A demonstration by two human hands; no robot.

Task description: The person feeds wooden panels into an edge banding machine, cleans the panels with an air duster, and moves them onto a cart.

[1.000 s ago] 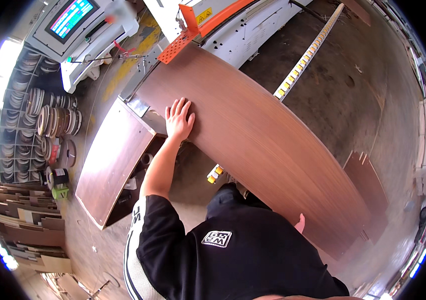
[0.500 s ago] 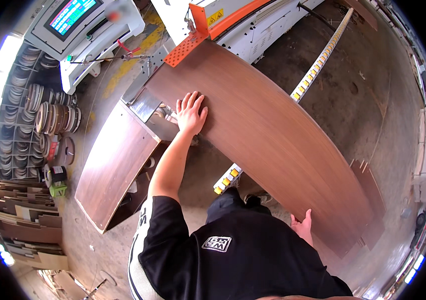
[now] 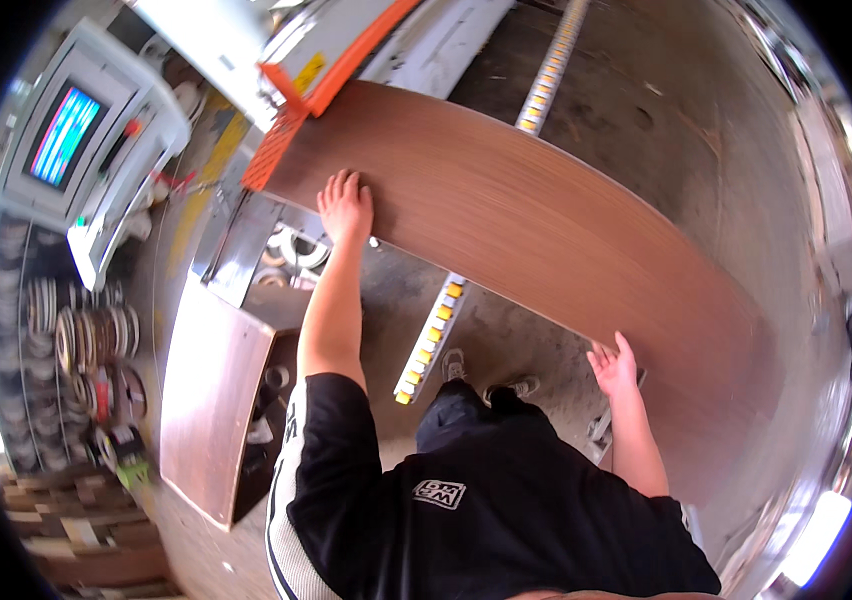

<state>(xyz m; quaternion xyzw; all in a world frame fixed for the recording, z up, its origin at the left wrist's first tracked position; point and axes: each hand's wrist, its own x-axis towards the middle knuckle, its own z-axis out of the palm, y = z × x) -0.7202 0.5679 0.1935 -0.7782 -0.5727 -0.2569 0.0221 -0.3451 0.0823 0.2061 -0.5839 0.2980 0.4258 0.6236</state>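
Note:
A long brown wood-grain panel (image 3: pixel 506 205) stretches from the machine's orange guard toward the right. My left hand (image 3: pixel 346 208) lies on the panel's top near its left end, with the fingers stretched out toward the orange guard (image 3: pixel 276 148). My right hand (image 3: pixel 616 368) is at the panel's near edge, farther right. Its thumb is raised and apart from the fingers, which touch the edge. A roller rail (image 3: pixel 431 340) with yellow rollers passes beneath the panel and reappears as a far rail (image 3: pixel 552 75) beyond it.
A brown open-sided cabinet (image 3: pixel 211 395) stands left of my left forearm. A control console (image 3: pixel 96 140) with a lit screen is at the upper left. Edge-banding rolls (image 3: pixel 96 338) fill a rack at the far left, above stacked board offcuts (image 3: pixel 86 520). The machine body (image 3: pixel 436 50) stands behind the panel.
The panel's near edge now lies farther from my body, and its right part has swung away. My right arm reaches farther forward. My left hand stays on the panel; the view has turned.

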